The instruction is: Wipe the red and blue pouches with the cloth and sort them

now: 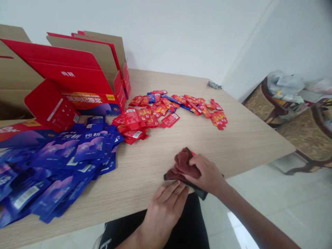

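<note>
Near the table's front edge lies a dark flat object (199, 192) with a bit of red showing at its far side; its kind is mostly hidden. A crumpled brown cloth (183, 162) covers much of it. My right hand (206, 173) is closed on the cloth and presses it onto the object. My left hand (168, 204) has its fingers together over the object's near edge, just below the cloth; its thumb is hidden. Left of my hands is a heap of blue sachets (88, 145), and beyond them lie several red sachets (132, 119).
Open red cartons (90, 93) stand at the back left of the wooden table (140, 169). More red and orange sachets (193, 103) spread toward the right. A small grey item (214, 85) lies by the wall. Patterned chairs (308, 133) with plastic bags (285, 84) stand at right.
</note>
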`<control>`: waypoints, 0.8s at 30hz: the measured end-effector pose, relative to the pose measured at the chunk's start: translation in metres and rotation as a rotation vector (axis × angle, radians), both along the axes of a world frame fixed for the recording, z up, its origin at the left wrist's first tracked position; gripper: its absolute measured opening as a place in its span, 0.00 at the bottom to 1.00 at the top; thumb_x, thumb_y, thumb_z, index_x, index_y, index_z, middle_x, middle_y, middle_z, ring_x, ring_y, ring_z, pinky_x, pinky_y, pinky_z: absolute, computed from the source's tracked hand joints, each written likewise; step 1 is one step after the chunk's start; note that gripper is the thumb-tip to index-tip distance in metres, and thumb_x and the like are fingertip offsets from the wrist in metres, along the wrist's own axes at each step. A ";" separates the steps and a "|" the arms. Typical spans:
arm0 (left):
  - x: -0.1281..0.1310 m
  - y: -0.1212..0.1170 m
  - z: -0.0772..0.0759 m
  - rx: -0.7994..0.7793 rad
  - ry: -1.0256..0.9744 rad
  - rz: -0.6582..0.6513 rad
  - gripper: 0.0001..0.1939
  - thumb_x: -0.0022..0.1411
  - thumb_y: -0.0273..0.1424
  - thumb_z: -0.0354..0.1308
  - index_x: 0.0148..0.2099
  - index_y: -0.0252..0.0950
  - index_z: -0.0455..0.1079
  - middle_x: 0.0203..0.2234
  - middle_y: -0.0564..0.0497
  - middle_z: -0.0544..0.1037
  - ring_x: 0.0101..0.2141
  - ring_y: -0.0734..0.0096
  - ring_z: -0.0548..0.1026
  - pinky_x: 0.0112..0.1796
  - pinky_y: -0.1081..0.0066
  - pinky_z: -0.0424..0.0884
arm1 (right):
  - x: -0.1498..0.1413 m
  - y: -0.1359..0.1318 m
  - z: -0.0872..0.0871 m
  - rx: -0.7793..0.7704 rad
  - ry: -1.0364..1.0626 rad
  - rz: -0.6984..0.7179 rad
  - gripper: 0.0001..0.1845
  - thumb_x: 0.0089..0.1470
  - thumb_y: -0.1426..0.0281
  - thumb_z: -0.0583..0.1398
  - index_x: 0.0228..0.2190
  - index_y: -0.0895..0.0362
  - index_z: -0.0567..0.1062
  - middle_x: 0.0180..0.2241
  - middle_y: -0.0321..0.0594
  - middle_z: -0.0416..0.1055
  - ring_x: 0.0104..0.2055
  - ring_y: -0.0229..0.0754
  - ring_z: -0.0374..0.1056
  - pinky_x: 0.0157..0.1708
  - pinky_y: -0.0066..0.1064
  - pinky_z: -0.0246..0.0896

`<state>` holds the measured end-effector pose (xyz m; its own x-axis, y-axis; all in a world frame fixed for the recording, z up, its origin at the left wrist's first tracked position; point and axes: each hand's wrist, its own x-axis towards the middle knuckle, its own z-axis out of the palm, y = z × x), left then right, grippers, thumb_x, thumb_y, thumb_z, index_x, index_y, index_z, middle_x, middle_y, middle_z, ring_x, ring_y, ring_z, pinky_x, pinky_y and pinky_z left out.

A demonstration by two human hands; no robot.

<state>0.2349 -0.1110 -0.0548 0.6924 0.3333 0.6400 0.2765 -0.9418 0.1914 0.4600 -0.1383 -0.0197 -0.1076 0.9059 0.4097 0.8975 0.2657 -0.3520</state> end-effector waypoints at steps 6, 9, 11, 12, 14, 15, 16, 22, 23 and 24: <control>-0.003 0.001 0.001 -0.018 0.040 -0.002 0.21 0.81 0.28 0.41 0.59 0.38 0.74 0.56 0.52 0.80 0.55 0.70 0.76 0.51 0.68 0.72 | 0.047 0.055 0.002 0.043 -0.082 -0.241 0.13 0.58 0.59 0.65 0.40 0.50 0.69 0.39 0.41 0.73 0.41 0.49 0.72 0.40 0.38 0.66; -0.004 0.002 -0.001 -0.029 0.051 -0.014 0.19 0.80 0.28 0.43 0.60 0.38 0.74 0.56 0.51 0.79 0.56 0.69 0.76 0.52 0.67 0.72 | 0.064 0.064 0.008 0.112 -0.062 -0.393 0.15 0.60 0.56 0.63 0.42 0.52 0.69 0.40 0.45 0.74 0.43 0.52 0.71 0.39 0.40 0.66; -0.004 0.003 -0.001 -0.021 0.072 -0.025 0.18 0.80 0.28 0.45 0.61 0.38 0.73 0.56 0.50 0.79 0.56 0.67 0.76 0.53 0.66 0.72 | 0.068 0.056 0.009 0.208 0.016 -0.534 0.20 0.60 0.51 0.62 0.43 0.52 0.69 0.40 0.46 0.73 0.42 0.53 0.71 0.39 0.41 0.65; -0.005 0.004 0.000 -0.014 0.094 -0.033 0.18 0.79 0.29 0.46 0.62 0.38 0.73 0.56 0.50 0.79 0.56 0.65 0.76 0.54 0.65 0.72 | 0.068 0.050 0.009 0.251 0.070 -0.601 0.22 0.59 0.49 0.62 0.43 0.53 0.69 0.40 0.45 0.73 0.41 0.53 0.71 0.40 0.41 0.65; -0.007 0.005 0.004 0.000 0.147 -0.064 0.18 0.79 0.30 0.48 0.64 0.37 0.70 0.57 0.49 0.79 0.57 0.62 0.75 0.55 0.62 0.73 | 0.065 0.034 0.006 0.295 0.182 -0.692 0.26 0.57 0.45 0.64 0.42 0.53 0.70 0.39 0.44 0.73 0.39 0.51 0.71 0.40 0.41 0.65; -0.009 0.007 0.008 0.002 0.181 -0.085 0.18 0.78 0.30 0.49 0.65 0.37 0.69 0.58 0.49 0.78 0.58 0.61 0.74 0.56 0.61 0.73 | 0.063 0.026 0.004 0.292 0.228 -0.716 0.27 0.55 0.44 0.64 0.42 0.53 0.70 0.38 0.43 0.73 0.39 0.51 0.71 0.40 0.40 0.64; -0.011 0.008 0.011 0.002 0.216 -0.105 0.19 0.78 0.30 0.49 0.67 0.36 0.67 0.60 0.48 0.76 0.59 0.61 0.73 0.56 0.61 0.72 | 0.061 0.019 0.002 0.279 0.270 -0.736 0.28 0.54 0.43 0.65 0.42 0.53 0.70 0.37 0.43 0.73 0.38 0.50 0.71 0.39 0.40 0.64; -0.014 0.009 0.016 0.096 0.314 -0.049 0.26 0.74 0.23 0.51 0.71 0.36 0.61 0.69 0.45 0.64 0.67 0.56 0.63 0.61 0.58 0.68 | 0.061 0.003 -0.004 0.218 0.452 -0.831 0.30 0.49 0.43 0.68 0.41 0.52 0.70 0.36 0.40 0.74 0.36 0.48 0.70 0.37 0.37 0.62; -0.012 0.009 0.014 0.118 0.328 -0.036 0.26 0.74 0.22 0.51 0.71 0.36 0.61 0.69 0.45 0.64 0.67 0.56 0.63 0.62 0.58 0.67 | 0.063 0.004 -0.004 0.217 0.479 -0.834 0.30 0.49 0.43 0.68 0.41 0.52 0.70 0.37 0.39 0.74 0.37 0.48 0.70 0.37 0.37 0.62; -0.011 0.008 0.010 0.134 0.342 -0.025 0.26 0.74 0.22 0.50 0.71 0.36 0.61 0.69 0.45 0.64 0.66 0.57 0.64 0.62 0.59 0.67 | 0.064 0.005 -0.003 0.213 0.503 -0.830 0.30 0.50 0.43 0.68 0.41 0.53 0.70 0.37 0.39 0.74 0.38 0.48 0.70 0.38 0.37 0.63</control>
<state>0.2239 -0.1033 -0.0444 0.8810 0.2424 0.4064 0.2795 -0.9596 -0.0335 0.5243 -0.1331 -0.0228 0.7581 0.5176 0.3966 0.5871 -0.2769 -0.7607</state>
